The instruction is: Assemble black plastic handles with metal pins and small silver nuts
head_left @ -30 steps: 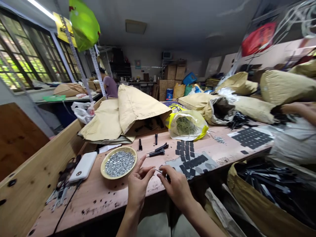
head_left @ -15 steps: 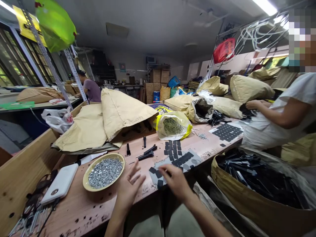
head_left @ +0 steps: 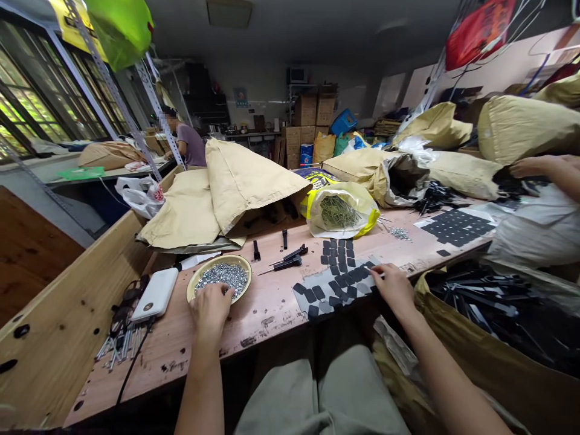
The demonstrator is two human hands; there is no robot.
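My left hand (head_left: 211, 307) is at the near rim of a yellowish bowl (head_left: 249, 281). Its curled fingers reach in among small shiny metal pieces (head_left: 226, 273), and the fingertips are partly hidden. Farther right, my right hand (head_left: 395, 291) has thumb and fingers pinched together at the right part of a grey sheet (head_left: 302, 303). Square black pads (head_left: 318, 292) lie on that sheet, and its fingertips touch the end of a row of them. Whatever is in the pinch is too small to make out. More black pads (head_left: 341, 261) lie in rows behind the sheet.
Two black-handled pointed tools (head_left: 289, 263) lie behind the bowl. A white power bank (head_left: 155, 294) with a cable is at left, beside metal rods (head_left: 121, 344). A bag of thin metal pins (head_left: 339, 212) stands behind. A sack of black strips (head_left: 502, 314) and a co-worker's hand (head_left: 537, 166) are at right.
My left hand has moved from open above the table to inside the bowl. My right hand has shifted from the sheet's left end to its right end. The view has tilted down.
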